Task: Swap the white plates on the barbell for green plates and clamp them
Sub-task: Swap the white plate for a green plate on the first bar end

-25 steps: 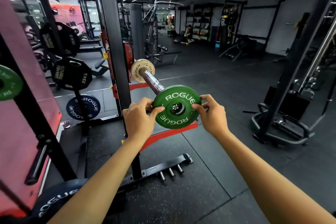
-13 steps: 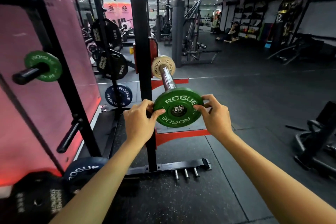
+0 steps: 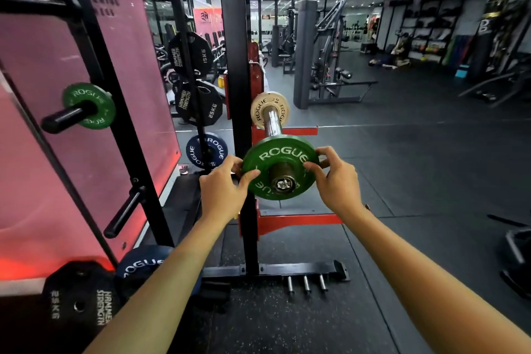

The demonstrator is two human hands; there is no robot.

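A green ROGUE plate (image 3: 280, 152) sits on the near end of the barbell sleeve (image 3: 271, 123), whose end cap pokes through its hole. My left hand (image 3: 222, 191) grips the plate's left edge and my right hand (image 3: 334, 179) grips its right edge. Further along the sleeve, against the collar, sits a white ROGUE plate (image 3: 260, 108). A second green plate (image 3: 94, 103) hangs on a black storage peg at the left. No clamp is in sight.
The black rack upright (image 3: 237, 66) with red safety arms (image 3: 298, 220) stands just left of the sleeve. Blue (image 3: 205, 149) and black plates (image 3: 198, 103) hang on a storage tree behind. More plates (image 3: 80, 307) lean at the lower left. Three floor pegs (image 3: 306, 284) stick up below.
The green plate has slid further onto the sleeve, so the bar's end now sticks out through its hole. The view has swung left, showing the pegged green plate.
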